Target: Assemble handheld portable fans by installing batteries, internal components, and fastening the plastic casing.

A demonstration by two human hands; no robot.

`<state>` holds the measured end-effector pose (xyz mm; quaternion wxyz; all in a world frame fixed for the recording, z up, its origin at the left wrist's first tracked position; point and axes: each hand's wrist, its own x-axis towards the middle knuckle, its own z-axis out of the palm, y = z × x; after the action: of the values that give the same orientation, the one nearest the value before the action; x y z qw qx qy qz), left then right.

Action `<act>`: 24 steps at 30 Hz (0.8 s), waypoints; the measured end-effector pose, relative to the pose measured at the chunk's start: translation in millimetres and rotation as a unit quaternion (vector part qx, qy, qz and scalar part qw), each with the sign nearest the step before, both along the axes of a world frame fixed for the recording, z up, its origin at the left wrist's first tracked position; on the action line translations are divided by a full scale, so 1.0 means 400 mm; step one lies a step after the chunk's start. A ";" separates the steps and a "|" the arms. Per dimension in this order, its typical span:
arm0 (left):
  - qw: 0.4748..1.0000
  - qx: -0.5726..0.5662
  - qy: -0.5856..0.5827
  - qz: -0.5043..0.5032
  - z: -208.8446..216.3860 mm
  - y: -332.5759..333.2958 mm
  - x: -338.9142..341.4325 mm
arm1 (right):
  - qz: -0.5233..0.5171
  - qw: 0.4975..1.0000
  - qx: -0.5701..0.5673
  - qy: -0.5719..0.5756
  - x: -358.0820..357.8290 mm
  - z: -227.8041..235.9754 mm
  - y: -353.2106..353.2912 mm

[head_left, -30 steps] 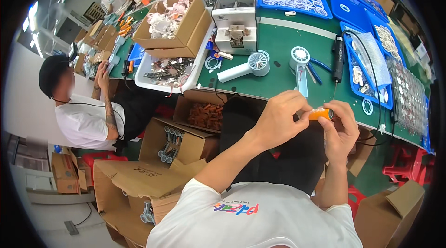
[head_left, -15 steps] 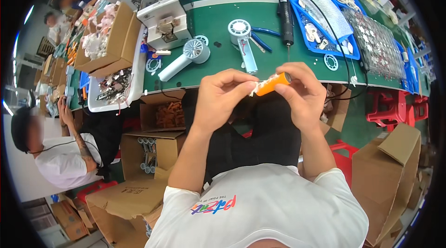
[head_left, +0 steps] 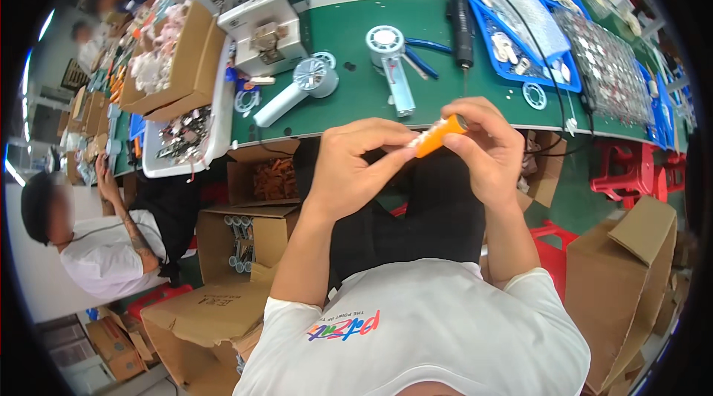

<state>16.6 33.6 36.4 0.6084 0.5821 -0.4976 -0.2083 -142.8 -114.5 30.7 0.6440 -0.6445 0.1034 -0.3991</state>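
Note:
An orange cylindrical battery (head_left: pixel 440 138) with a crumbly white strip along its upper side is held up in front of the table's near edge. My right hand (head_left: pixel 490 149) grips its right end between thumb and fingers. At the other end, my left hand (head_left: pixel 355 162) pinches thumb and forefinger together on the white strip; its fingertips hide that end. Beyond the hands, a light-blue handheld fan (head_left: pixel 295 93) lies on the green table. To its right is an opened fan body (head_left: pixel 392 66) with a red wire inside its handle.
Blue-handled pliers (head_left: pixel 422 64) and a black electric screwdriver (head_left: pixel 461 31) lie behind the fan body. Blue trays (head_left: pixel 568 83) of parts stand at right, a white-grey machine (head_left: pixel 261 21) at left. Cardboard boxes (head_left: pixel 620 299) flank me. A co-worker (head_left: pixel 111 247) sits at left.
My left fingertips have closed in over the battery's left end, covering white material that stuck out there. The battery is tilted slightly more. The whole view has shifted a little.

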 end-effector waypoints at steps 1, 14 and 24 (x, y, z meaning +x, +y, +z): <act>1.000 0.003 -0.005 0.011 0.002 0.004 0.002 | -0.001 1.000 -0.014 0.009 -0.005 -0.002 0.000; 0.994 0.011 -0.064 0.093 0.011 -0.009 -0.038 | -0.079 0.985 -0.156 -0.005 -0.025 -0.004 0.027; 0.990 0.004 0.116 0.075 0.064 0.023 -0.043 | -0.054 0.979 -0.183 -0.073 -0.037 0.019 0.034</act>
<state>-0.7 42.8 62.1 0.6735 0.5922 -0.3778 -0.2301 -157.8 -100.8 38.5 0.4987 -0.7137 0.0158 -0.4915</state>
